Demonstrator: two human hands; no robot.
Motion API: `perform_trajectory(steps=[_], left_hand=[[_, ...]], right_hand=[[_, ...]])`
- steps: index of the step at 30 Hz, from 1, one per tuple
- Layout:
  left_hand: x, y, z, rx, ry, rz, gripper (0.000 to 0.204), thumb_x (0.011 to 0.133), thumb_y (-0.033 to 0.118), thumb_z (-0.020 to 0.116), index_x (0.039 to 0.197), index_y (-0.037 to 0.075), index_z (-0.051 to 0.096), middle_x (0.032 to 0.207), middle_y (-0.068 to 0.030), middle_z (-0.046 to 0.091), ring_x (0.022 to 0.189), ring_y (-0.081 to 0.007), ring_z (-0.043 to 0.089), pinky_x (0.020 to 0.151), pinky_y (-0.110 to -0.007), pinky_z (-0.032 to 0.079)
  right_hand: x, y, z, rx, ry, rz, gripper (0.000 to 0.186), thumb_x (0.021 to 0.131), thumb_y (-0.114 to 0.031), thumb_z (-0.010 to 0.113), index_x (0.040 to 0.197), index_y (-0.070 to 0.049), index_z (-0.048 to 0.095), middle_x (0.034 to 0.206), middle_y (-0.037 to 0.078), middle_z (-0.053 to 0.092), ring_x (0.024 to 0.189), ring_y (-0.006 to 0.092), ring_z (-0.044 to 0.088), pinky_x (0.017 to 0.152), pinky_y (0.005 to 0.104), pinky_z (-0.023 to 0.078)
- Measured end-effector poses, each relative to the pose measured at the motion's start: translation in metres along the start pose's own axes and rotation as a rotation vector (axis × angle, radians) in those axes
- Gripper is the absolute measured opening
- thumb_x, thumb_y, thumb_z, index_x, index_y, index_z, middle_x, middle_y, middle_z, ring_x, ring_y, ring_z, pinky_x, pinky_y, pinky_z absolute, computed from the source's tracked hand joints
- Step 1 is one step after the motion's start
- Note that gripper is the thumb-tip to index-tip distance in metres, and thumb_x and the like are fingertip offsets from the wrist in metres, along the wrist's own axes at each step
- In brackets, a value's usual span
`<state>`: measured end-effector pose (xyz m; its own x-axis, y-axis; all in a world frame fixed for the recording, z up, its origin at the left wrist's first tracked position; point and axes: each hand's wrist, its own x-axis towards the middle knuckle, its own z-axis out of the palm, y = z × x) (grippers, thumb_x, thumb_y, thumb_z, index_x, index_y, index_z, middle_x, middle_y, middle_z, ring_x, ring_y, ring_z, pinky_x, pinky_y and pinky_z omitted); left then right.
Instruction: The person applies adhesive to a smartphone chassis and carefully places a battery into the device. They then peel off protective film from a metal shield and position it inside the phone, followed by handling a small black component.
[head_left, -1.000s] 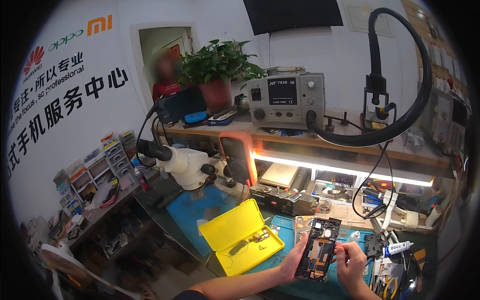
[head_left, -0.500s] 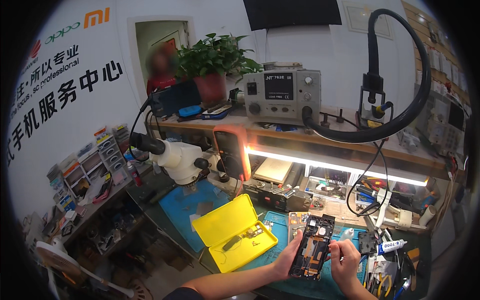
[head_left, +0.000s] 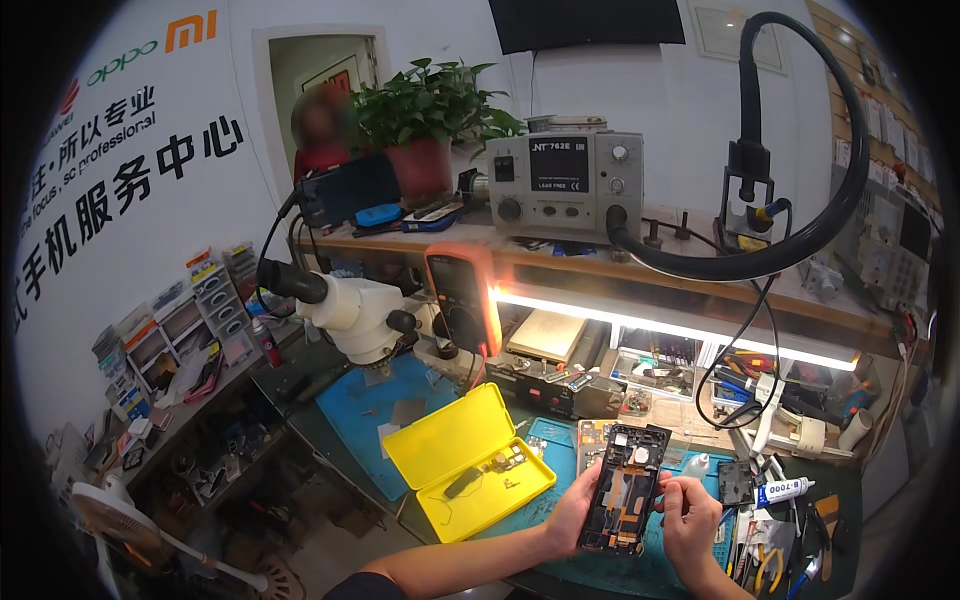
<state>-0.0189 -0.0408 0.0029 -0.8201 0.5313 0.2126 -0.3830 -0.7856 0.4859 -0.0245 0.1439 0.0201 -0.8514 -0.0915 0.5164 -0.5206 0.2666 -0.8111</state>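
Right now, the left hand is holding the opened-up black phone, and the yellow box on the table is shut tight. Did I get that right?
Nearly! The yellow box isn't shut: the head view shows it open, its lid laid back and small parts inside. The left hand does hold the opened-up black phone.

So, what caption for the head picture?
Left hand holds an opened phone, right hand beside it, open yellow case nearby.

view tipped slightly within a second, yellow box (head_left: 463,462) and microscope (head_left: 358,322) sat a little further left and higher in it, opened phone (head_left: 625,492) shifted likewise, more of the fan (head_left: 125,518) showed below
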Motion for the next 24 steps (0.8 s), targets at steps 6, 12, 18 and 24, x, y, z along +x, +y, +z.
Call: perform_trajectory(steps=[6,12,18,24], left_hand=[[-0.002,0.001,0.007,0.035,0.133,-0.017,0.064,0.108,0.048,0.014,0.154,0.006,0.027,0.15,-0.0166,0.045,0.131,-0.0322,0.053,0.102,-0.047,0.052],[0.0,0.002,0.009,0.043,0.118,-0.013,0.065,0.107,0.048,0.014,0.154,0.005,0.025,0.153,-0.0161,0.041,0.134,-0.0315,0.049,0.106,-0.046,0.049],[0.001,0.001,0.01,0.04,0.072,-0.007,0.064,0.108,0.047,0.012,0.155,0.005,0.024,0.154,-0.0162,0.039,0.135,-0.0313,0.048,0.109,-0.045,0.046],[0.002,0.0,0.016,0.045,0.126,-0.004,0.064,0.108,0.044,0.012,0.151,0.003,0.033,0.149,-0.0155,0.046,0.13,-0.0298,0.053,0.109,-0.043,0.045]], right_hand=[[-0.002,0.008,-0.002,-0.079,-0.021,0.009,0.01,0.095,-0.007,0.062,0.094,0.001,0.066,0.081,0.012,0.072,0.065,0.0187,0.071,0.057,0.0293,0.053],[-0.003,0.012,0.0,-0.088,-0.001,0.027,0.008,0.093,-0.007,0.063,0.091,-0.001,0.067,0.072,0.01,0.068,0.057,0.0179,0.065,0.056,0.0305,0.048],[-0.004,0.012,-0.001,-0.094,-0.002,0.034,0.014,0.095,-0.01,0.062,0.085,-0.001,0.065,0.065,0.009,0.063,0.052,0.0169,0.058,0.052,0.0305,0.044],[-0.005,0.011,-0.001,-0.078,-0.015,0.042,0.02,0.097,-0.013,0.061,0.081,-0.001,0.065,0.063,0.009,0.061,0.051,0.0181,0.057,0.051,0.0315,0.043]])
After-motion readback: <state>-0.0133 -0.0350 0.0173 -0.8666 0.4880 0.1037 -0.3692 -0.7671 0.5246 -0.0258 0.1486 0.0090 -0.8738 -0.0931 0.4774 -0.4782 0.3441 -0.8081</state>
